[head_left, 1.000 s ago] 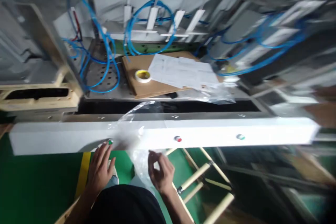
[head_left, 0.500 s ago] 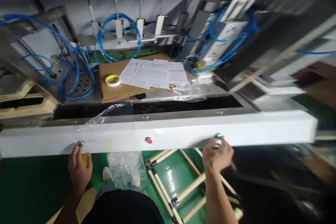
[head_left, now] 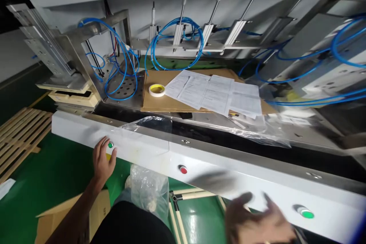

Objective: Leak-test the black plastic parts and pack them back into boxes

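- Perforated steel machine tabletop (head_left: 121,87), with a flat brown cardboard sheet (head_left: 160,101) lying on it.
- On the cardboard: yellow-cored roll of tape (head_left: 157,90), beside fanned white printed paper sheets (head_left: 217,93).
- Crumpled clear plastic film (head_left: 257,131) along the front edge.

Printed sheets (head_left: 217,93) on cardboard panel (head_left: 171,91), toward right edge of panel: dense small print, illegible. Cardboard box (head_left: 98,209) on floor, lower left: dark marks on side face, too small to read. Front panel (head_left: 200,160) of machine: no lettering beside buttons. Tape roll (head_left: 157,90): no readable marking. No legible text, brand or number anywhere.
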